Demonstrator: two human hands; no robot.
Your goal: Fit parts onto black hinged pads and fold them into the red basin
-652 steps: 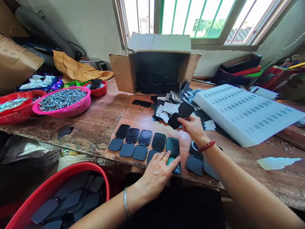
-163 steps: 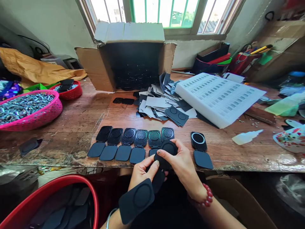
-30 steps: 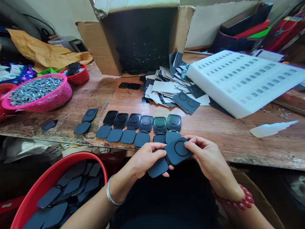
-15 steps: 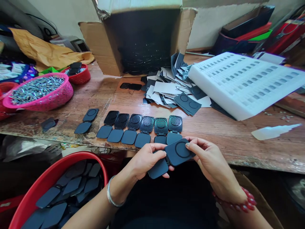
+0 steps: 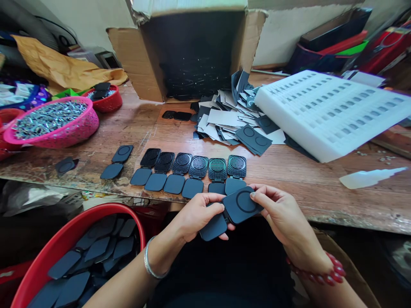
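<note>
A dark hinged two-panel case [image 5: 242, 206] is held over the table's front edge, its right panel marked with a black ring. My left hand [image 5: 201, 214] is closed round the hinge side, thumb on top and fingers beneath. At the right panel's outer corner, my right hand [image 5: 279, 205] pinches with its thumb over the top face. Just beyond lies a row of several opened cases [image 5: 183, 163], their upper halves showing gridded insides and their lower halves smooth. One more opened case [image 5: 122, 154], with a ring on its upper panel, rests to the left.
A red tub [image 5: 136, 218] of dark cases stands below at left. Pink basket [image 5: 93, 124] holds metal pieces. Behind are a cardboard box [image 5: 126, 60], a heap of ring-marked cards [image 5: 224, 117] and a white slotted block [image 5: 337, 145]. A glue bottle [image 5: 356, 179] lies right.
</note>
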